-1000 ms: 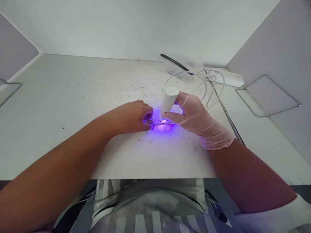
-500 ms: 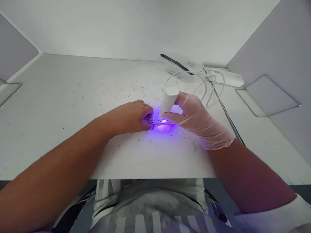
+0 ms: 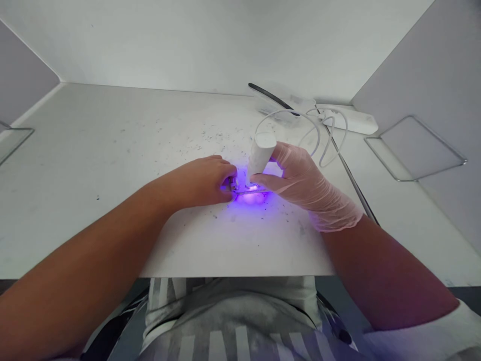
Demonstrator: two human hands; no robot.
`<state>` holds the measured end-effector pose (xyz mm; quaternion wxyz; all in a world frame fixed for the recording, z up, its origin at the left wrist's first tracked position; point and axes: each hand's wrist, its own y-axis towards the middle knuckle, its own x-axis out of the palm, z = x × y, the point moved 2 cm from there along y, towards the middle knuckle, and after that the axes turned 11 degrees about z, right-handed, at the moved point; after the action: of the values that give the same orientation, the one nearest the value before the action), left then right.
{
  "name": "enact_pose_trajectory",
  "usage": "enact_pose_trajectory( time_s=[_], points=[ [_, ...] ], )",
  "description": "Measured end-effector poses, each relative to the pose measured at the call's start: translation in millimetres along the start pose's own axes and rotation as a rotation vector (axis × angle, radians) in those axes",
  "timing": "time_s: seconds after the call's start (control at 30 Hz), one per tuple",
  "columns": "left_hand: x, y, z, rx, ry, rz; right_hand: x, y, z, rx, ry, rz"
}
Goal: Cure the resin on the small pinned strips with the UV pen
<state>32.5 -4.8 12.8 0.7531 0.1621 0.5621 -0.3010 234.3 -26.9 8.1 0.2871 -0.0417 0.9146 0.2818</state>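
A white corded handheld UV lamp [image 3: 261, 153] stands nearly upright in the grip of my right hand [image 3: 300, 178], which wears a thin clear glove. Its lower end casts violet light onto a small flat piece [image 3: 250, 191] with a thin edge, whose kind I cannot make out. My bare left hand [image 3: 210, 181] is closed, with thumb and fingers pinching the left end of that piece. The fingers hide part of it, and glare blurs the rest. Beneath, the white table [image 3: 180, 235] glows violet.
Dark specks [image 3: 210, 135] are scattered beyond my hands. Behind lie a black strip [image 3: 272, 99], clear plastic packaging [image 3: 280, 113] and a white box-like device [image 3: 349, 120] with a looped cable [image 3: 319, 135]. A metal rod [image 3: 353, 180] runs along the right. Wire frames [image 3: 417, 150] stand at the sides.
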Motion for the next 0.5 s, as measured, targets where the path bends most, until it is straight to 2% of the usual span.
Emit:
enact_pose_trajectory(
  time_s=[0.5],
  points=[
    [0.4, 0.9, -0.5, -0.001, -0.006, -0.002, 0.2, 0.4, 1.0, -0.016, 0.017, -0.003]
  ],
)
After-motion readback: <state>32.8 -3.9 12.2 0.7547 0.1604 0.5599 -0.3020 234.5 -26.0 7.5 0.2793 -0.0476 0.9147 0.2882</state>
